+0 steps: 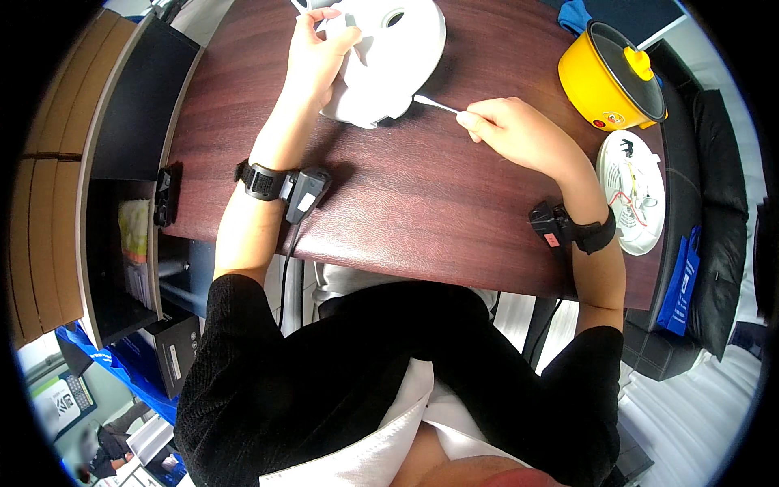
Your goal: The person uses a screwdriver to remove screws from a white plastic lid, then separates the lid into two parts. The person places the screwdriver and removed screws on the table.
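A white, rounded plastic appliance housing (398, 61) with a round hole rests at the far middle of the table. My left hand (318, 53) is closed on its upper left part, thumb lying across it; what exactly the fingertips pinch is partly hidden. In my right hand (507, 134), thumb and fingers pinch a thin white stick (438, 105) with a wider pale tip, resembling a cotton swab. Its tip is at the housing's lower right edge; whether it touches I cannot tell.
On the right of the brown table (389, 203) stands a yellow electric pot (586, 81) with a lid. Nearer lies a white oval cover (637, 178) with red and yellow wires. A blue cloth (573, 16) is at the far right. Shelving (138, 105) borders the left.
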Demonstrator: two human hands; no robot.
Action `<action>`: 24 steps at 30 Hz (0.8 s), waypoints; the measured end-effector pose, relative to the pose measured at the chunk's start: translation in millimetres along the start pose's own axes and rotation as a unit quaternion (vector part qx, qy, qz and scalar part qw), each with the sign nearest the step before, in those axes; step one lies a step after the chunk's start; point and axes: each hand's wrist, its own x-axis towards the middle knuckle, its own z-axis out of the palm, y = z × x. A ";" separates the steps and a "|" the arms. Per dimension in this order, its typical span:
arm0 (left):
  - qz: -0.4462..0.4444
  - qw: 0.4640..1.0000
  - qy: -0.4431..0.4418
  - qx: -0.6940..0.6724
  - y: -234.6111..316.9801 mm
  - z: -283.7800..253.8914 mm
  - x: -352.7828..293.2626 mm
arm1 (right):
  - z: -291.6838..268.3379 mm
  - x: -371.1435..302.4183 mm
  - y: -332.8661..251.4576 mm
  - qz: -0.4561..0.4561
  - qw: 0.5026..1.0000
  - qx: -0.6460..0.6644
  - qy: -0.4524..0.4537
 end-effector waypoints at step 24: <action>0.081 0.991 0.098 0.044 -5.0 21.9 -12.9 | 49.2 6.2 -21.2 0.054 0.997 -0.048 0.031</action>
